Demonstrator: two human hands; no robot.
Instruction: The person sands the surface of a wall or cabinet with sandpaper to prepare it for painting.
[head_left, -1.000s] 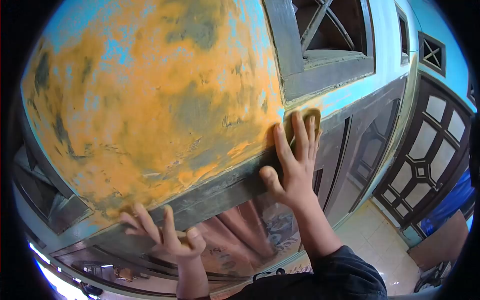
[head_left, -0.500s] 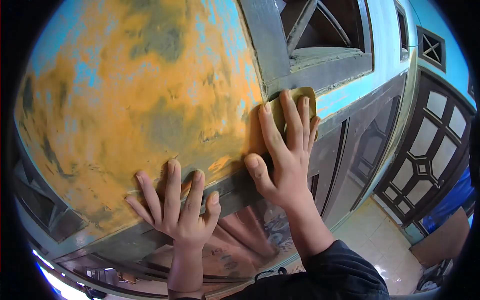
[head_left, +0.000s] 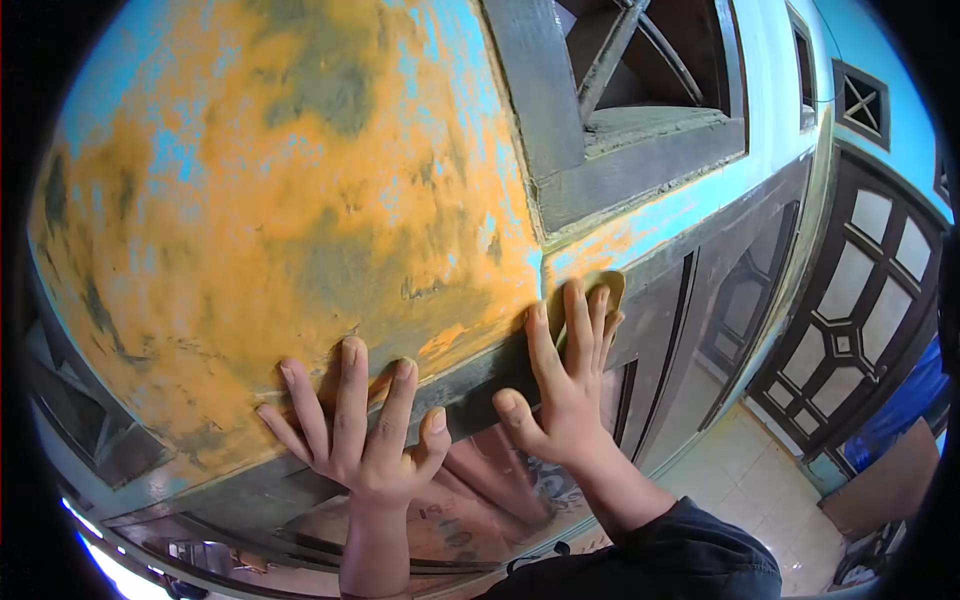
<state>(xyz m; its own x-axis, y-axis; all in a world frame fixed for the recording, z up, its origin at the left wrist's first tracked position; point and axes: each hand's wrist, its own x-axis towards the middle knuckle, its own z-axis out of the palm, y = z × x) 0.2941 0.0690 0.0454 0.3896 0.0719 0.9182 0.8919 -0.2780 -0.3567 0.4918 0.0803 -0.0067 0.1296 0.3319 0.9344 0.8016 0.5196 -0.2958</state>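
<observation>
Head | right hand (head_left: 562, 395) flat, pressing sandpaper (head_left: 604, 290) | left hand (head_left: 355, 425) splayed on wall (head_left: 260, 200)

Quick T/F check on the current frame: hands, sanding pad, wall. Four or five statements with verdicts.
1. The right hand presses a tan sanding pad against the wall. True.
2. The left hand grips a paintbrush. False: it lies flat and empty, fingers spread, on the orange-patched wall.
3. The sanding pad sits below the grey vent frame. True.
4. The wall is uniformly blue. False: orange and grey patches cover most of it, with blue showing through.
5. The dark panelled door is to the left of the hands. False: it stands at the right.
</observation>
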